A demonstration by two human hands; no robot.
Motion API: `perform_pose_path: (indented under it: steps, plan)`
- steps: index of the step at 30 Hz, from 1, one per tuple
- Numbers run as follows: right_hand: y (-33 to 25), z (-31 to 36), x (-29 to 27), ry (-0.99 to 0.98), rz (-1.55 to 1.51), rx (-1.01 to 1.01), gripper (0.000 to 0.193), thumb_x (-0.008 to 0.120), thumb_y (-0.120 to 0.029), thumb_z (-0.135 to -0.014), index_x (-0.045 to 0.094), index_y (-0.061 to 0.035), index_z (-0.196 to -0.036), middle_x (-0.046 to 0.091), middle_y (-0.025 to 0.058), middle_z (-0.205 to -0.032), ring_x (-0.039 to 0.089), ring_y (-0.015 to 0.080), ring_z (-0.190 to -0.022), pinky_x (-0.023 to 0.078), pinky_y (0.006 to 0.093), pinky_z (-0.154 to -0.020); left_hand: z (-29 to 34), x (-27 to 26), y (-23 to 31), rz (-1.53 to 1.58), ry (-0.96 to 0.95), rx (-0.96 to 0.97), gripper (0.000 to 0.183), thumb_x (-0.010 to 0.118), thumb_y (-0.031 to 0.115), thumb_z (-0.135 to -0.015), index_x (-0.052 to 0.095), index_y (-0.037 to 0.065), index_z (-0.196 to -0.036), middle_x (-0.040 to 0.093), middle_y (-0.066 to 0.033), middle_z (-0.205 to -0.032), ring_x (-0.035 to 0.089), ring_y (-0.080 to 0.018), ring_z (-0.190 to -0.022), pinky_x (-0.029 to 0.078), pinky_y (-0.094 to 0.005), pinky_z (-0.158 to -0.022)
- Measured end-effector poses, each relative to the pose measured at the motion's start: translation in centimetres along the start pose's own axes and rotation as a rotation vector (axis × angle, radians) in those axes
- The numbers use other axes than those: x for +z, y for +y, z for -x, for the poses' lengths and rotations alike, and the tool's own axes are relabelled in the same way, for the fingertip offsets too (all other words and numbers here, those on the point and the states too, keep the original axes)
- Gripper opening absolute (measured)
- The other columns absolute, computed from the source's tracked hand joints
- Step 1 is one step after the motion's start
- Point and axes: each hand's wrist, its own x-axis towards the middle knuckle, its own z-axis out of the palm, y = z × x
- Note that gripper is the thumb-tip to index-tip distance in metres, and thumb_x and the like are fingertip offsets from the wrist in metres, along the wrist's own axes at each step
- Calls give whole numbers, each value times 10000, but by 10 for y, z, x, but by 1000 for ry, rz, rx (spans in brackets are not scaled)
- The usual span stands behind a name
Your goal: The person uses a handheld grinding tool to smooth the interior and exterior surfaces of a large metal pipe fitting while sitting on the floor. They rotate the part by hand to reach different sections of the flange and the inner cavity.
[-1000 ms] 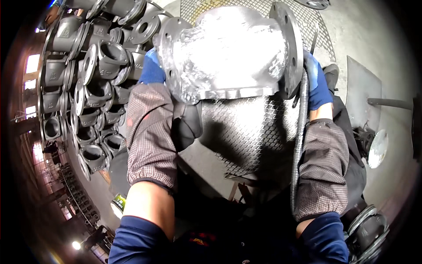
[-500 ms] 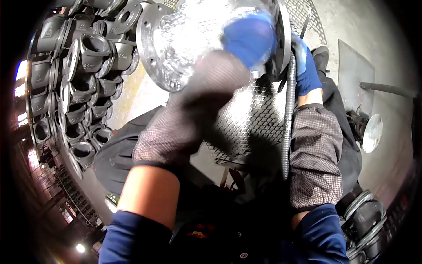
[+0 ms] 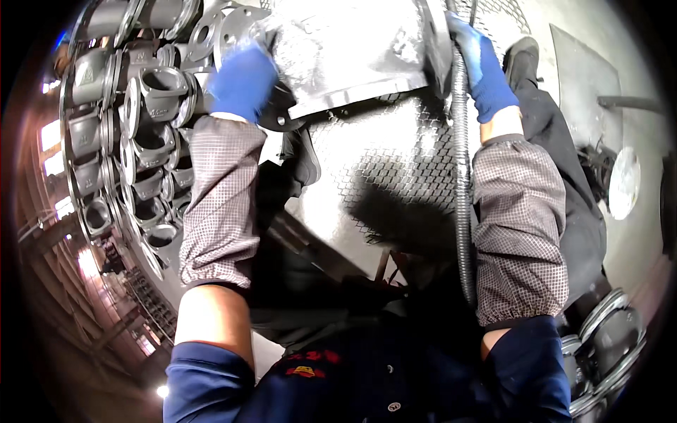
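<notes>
A large silvery flanged valve body (image 3: 352, 49), brightly lit, lies at the top of the view above a mesh grate. My left hand (image 3: 243, 81), in a blue glove and blurred, is closed at the rim of its left round flange (image 3: 281, 106). Against the right flange (image 3: 438, 46) is my right hand (image 3: 485, 70), also gloved in blue with a paler palm side. Its fingers look curled, but what they grip is hidden. A grey corrugated hose (image 3: 462, 183) runs down beside the right wrist. Checked sleeve covers reach over both forearms.
Several grey flanged castings (image 3: 159, 106) are stacked at the left; more castings (image 3: 606, 338) sit at the lower right. The expanded-metal grate (image 3: 402, 162) lies beneath the valve body. A flat metal plate (image 3: 585, 84) and a pale disc (image 3: 625, 183) stand at the right.
My left hand has moved from the valve body's right part to its left flange. The body has turned, bringing a flat flange edge toward me. My right hand stays by the right flange.
</notes>
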Motion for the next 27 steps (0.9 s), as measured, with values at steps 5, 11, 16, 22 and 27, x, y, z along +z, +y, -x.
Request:
perform_pose_path:
  steps: [5,11,16,22,27]
  plan:
    - [25,4,-20,29,20,-33,491,559,-414,-869,631,13,-1100,641,144,-948,591,204,-880,445,288,-812,85,-39,62,-5,-447,107,325,493,154,-870,580,43,-1164,615,-183,-700,631,-332,-645,492,-428,-562]
    - [70,10,-52,29,-156,-66,466,542,-399,-872,642,-10,-1108,647,123,-1026,614,183,-885,472,259,-806,61,-63,25,517,-133,-142,269,614,143,-888,623,-7,-1111,652,-40,-819,548,-100,-714,452,-239,-683]
    - [60,29,-37,-13,-317,26,399,532,-305,-897,627,0,-1136,626,115,-1129,623,196,-883,480,253,-833,57,13,4,95,-73,-270,356,590,212,-834,622,34,-1141,651,-196,-815,639,-332,-714,509,-420,-643]
    - [71,31,-72,-64,-329,152,416,496,-269,-933,542,33,-1216,628,118,-1143,624,147,-923,472,214,-710,179,5,108,434,-672,-11,168,599,226,-804,638,72,-858,624,-194,-716,616,-373,-647,505,-442,-608]
    - [57,39,-78,-3,-189,86,468,470,-376,-949,551,7,-1206,696,95,-970,509,62,-557,397,179,-511,62,-74,45,210,173,-151,271,604,117,-791,630,63,-1056,637,-161,-839,622,-334,-756,502,-413,-680]
